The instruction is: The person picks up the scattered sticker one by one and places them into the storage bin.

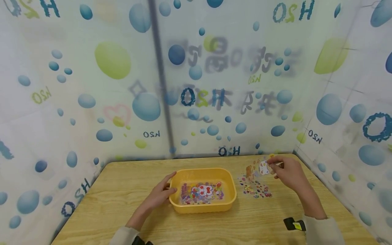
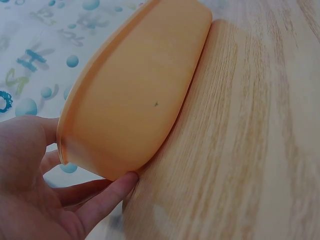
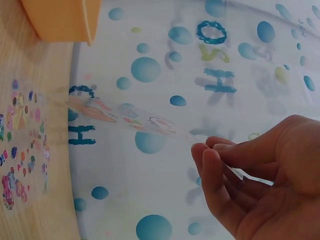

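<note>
A yellow plastic tub [image 1: 202,208] stands on the wooden table, and sticker sheets [image 1: 206,191] with a white cartoon face and many small colourful figures lie inside it. My left hand [image 1: 160,193] grips the tub's left end, the thumb at the rim and the fingers against the outer wall [image 2: 135,100]. To the right of the tub, my right hand [image 1: 289,172] pinches the edge of a clear sticker sheet [image 3: 145,120], held up at a tilt. This sheet carries a white figure [image 1: 264,167] and a brown one. Another clear sheet of small stickers [image 1: 255,188] lies flat below it.
The wooden table [image 1: 104,200] reaches back to a white curtain [image 1: 196,136] printed with blue and green bubbles. A similar printed sheet [image 1: 352,143] runs along the right side. A black strap with a yellow tag [image 1: 295,224] hangs by the right sleeve.
</note>
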### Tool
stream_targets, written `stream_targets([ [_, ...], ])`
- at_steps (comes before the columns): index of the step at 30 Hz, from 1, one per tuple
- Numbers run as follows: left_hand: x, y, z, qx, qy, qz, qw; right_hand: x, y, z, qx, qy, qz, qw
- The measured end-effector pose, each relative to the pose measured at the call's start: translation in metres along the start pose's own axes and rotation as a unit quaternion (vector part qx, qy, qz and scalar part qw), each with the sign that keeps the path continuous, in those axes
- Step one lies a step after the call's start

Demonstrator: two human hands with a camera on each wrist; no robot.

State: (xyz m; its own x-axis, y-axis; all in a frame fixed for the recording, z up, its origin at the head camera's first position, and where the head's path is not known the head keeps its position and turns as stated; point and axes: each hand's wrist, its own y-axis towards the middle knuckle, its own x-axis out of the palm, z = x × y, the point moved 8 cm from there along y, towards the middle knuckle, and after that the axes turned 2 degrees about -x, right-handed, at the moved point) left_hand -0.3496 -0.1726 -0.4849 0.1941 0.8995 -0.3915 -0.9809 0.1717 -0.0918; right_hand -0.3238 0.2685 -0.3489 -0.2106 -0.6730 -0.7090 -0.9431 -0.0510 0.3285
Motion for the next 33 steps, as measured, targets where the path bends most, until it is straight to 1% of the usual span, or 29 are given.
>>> stream_targets([
  [3,0.0,-0.001,0.001,0.0,0.001,-0.004,1.0,-0.002,-0.002,-0.007,-0.007,-0.002,0.008,1.0],
  [7,-0.001,-0.002,0.001,-0.005,0.003,0.0,1.0,-0.003,-0.003,-0.017,-0.019,-0.003,0.017,1.0],
  [13,-0.002,-0.002,0.0,-0.01,0.003,0.002,0.9999,0.001,-0.003,-0.027,-0.035,-0.002,0.021,0.999],
  [18,-0.001,0.0,0.0,-0.007,0.0,-0.004,1.0,0.007,-0.002,-0.033,-0.042,0.003,0.024,0.999],
  [27,-0.001,0.001,-0.001,-0.006,0.003,-0.002,1.0,0.018,-0.002,-0.051,-0.062,0.008,0.018,0.998],
  [33,0.0,0.001,-0.001,-0.003,0.0,-0.009,1.0,0.025,0.005,-0.071,-0.079,0.012,0.004,0.997],
])
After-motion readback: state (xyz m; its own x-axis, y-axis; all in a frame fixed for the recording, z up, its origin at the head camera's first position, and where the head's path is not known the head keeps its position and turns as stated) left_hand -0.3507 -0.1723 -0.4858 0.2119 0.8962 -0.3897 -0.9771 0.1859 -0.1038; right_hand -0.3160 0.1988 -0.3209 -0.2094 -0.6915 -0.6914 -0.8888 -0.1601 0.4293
